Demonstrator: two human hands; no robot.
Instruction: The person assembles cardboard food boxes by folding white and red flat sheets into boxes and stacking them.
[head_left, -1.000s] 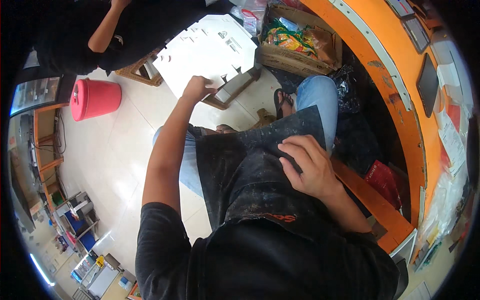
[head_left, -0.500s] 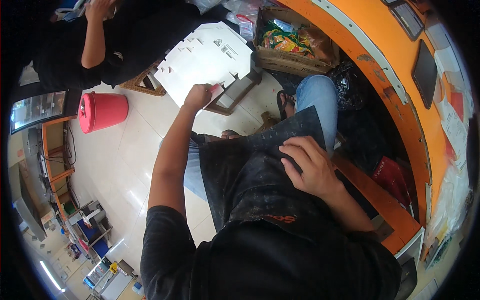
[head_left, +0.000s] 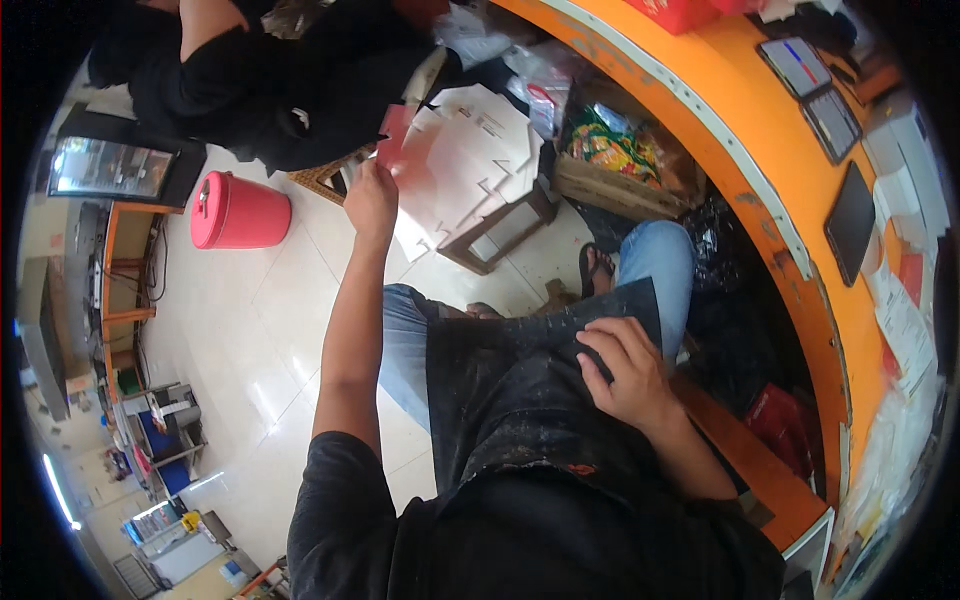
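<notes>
1. A white card sheet is gripped at its lower left edge by the left hand, raised over the wooden stool.
2. The right hand is laid flat, open, on the black apron over the lap.

**What the floor and table carry**

Below you, the pale tiled floor bears a pink bucket, a low wooden stool stacked with white die-cut cardboard sheets, and a wooden crate of colourful packets. To your right, the curved orange table holds dark tablets and papers.
</notes>
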